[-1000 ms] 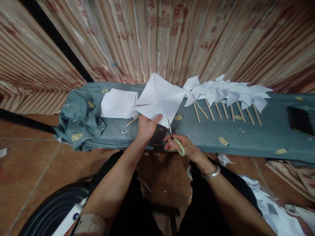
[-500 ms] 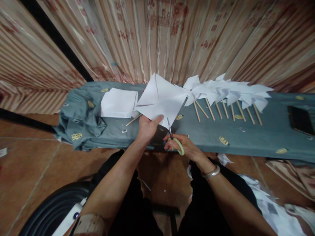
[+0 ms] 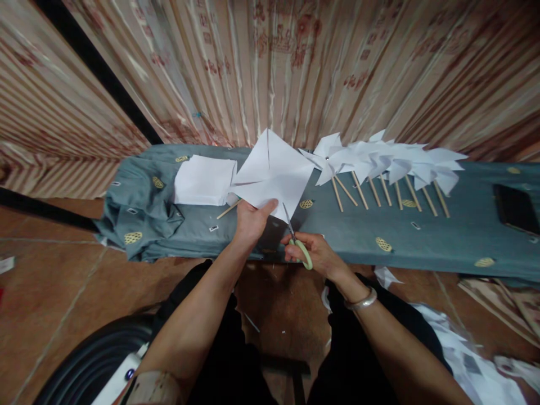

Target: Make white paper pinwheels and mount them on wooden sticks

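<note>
I hold sheet (image 3: 282, 175) just right of paper stack (image 3: 206, 180), slits running in from two corners. My left hand (image 3: 252, 219) pinches its near edge, thumb on top; from here I cannot see fingers underneath. My right hand (image 3: 316, 253), right of stack and nearer camera, curls fingers around scissors (image 3: 306, 255), blade over sheet. Pinwheels (image 3: 396, 159) lie farther right of stack, phone (image 3: 515, 208) farthest.

Paper stack (image 3: 205, 180), pinwheels (image 3: 382, 161), phone (image 3: 515, 208) on patterned cloth (image 3: 346, 239)
</note>
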`<state>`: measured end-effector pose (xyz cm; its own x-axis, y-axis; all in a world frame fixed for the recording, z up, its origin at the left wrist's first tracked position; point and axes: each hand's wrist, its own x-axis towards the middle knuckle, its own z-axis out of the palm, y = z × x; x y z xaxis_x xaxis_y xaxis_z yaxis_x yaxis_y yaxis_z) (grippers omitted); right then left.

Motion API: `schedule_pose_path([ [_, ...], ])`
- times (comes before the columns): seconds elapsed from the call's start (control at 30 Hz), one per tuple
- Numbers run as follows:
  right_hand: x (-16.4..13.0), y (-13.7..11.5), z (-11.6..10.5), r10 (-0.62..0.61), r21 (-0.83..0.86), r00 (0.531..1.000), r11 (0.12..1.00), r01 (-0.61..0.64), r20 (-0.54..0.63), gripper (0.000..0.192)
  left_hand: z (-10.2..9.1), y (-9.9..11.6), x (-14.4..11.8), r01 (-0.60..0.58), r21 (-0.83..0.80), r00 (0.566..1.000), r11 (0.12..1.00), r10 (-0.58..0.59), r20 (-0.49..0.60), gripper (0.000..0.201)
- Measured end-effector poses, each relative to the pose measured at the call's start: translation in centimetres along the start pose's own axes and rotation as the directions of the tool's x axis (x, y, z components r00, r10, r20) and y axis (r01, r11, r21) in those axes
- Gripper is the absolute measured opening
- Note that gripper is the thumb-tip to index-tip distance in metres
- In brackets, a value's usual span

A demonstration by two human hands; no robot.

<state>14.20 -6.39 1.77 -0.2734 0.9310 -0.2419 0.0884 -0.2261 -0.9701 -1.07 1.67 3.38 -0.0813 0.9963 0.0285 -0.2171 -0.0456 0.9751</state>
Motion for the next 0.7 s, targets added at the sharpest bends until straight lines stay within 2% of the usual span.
schedule_pose_path([
  [0.43, 0.24, -0.14, 0.32, 0.050, 0.058, 0.998, 0.997, -0.048, -0.026, 0.049, -0.05, 0.28, 0.07, 0.014, 0.021, 1.000, 1.000, -0.014, -0.025, 0.029],
  [0.7, 0.19, -0.01, 0.15, 0.016, 0.029, 0.999, 0.999, -0.015, -0.038, 0.049, 0.26, -0.06, -0.58, 0.042, 0.003, 0.999, 0.999, -0.042, 0.009, 0.026],
])
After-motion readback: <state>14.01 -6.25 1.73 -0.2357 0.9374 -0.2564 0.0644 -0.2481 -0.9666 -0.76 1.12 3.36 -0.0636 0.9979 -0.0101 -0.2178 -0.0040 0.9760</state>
